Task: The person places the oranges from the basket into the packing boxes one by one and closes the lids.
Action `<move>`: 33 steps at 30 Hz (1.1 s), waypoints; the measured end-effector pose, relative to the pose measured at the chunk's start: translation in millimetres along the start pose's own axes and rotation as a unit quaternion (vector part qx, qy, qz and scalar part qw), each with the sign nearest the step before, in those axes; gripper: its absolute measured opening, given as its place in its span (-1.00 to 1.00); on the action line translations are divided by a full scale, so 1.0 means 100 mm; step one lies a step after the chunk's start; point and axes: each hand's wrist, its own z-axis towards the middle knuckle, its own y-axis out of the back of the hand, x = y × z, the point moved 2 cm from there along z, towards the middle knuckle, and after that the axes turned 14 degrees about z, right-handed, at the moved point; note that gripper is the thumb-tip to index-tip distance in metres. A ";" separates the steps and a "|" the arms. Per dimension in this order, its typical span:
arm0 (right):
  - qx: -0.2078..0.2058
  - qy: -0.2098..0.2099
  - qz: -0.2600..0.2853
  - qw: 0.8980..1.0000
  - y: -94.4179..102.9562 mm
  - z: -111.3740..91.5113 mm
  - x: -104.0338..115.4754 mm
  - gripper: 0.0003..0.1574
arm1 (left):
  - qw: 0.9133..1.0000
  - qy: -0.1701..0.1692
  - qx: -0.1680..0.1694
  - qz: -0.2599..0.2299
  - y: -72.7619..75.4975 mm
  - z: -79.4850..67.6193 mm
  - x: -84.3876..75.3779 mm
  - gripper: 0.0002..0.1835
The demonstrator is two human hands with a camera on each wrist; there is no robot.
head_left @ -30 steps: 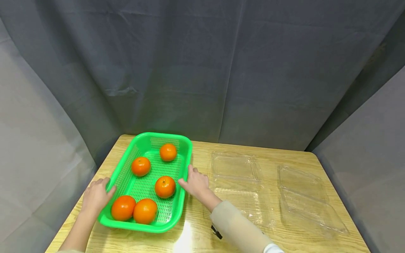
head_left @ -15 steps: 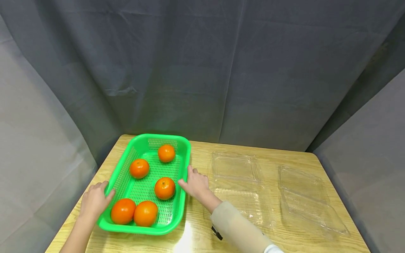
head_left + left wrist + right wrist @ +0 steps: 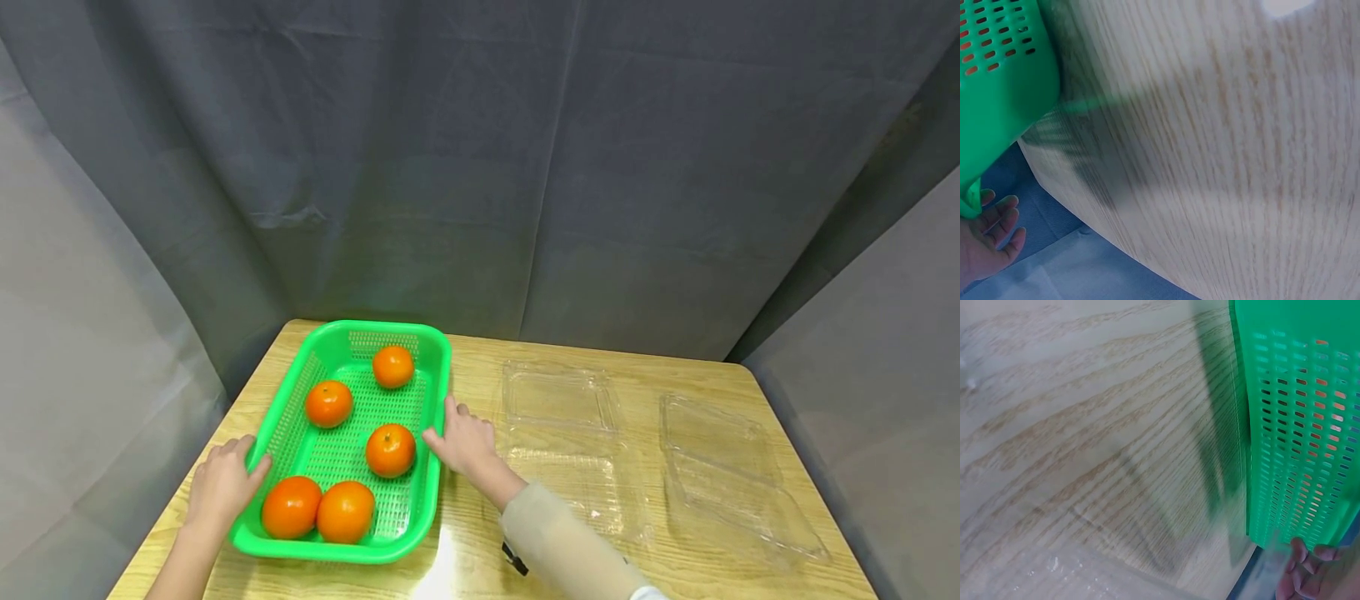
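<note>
A green plastic basket (image 3: 337, 454) with perforated walls sits at the left of the table. In it lie several oranges: a pair (image 3: 291, 507) side by side at the near end, the others spread toward the far end. My left hand (image 3: 222, 487) grips the basket's left rim, thumb on top and fingers on the outer side. On the right rim is my right hand (image 3: 467, 442), its thumb at the edge; the right wrist view shows its fingers (image 3: 1300, 565) curled by the rim. The left wrist view shows the left fingers (image 3: 1000, 225) bent beneath the rim.
Two clear plastic clamshell boxes lie opened out on the wooden table (image 3: 480, 575): one box (image 3: 558, 396) right of the basket, partly under the right forearm, another box (image 3: 720, 442) farther right. Grey curtains (image 3: 480, 208) close off the back and sides.
The basket has shifted slightly toward me and to the left, with the oranges in it. My left hand has moved a little nearer along with it; the right hand has barely moved.
</note>
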 end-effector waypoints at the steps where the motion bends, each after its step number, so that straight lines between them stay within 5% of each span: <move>1: 0.000 0.001 0.002 1.000 0.00 0.00 0.00 -0.25 | 1.000 0.001 0.000 0.000 0.00 0.00 0.00 -0.52; 10: -0.003 0.005 0.005 1.000 0.00 -0.03 0.02 -0.27 | 1.000 0.012 0.025 -0.007 -0.02 -0.02 0.00 -0.50; 33: -0.028 0.028 0.001 0.999 -0.03 -0.02 -0.01 -0.43 | 0.999 0.032 0.028 -0.010 -0.07 -0.01 0.00 -0.50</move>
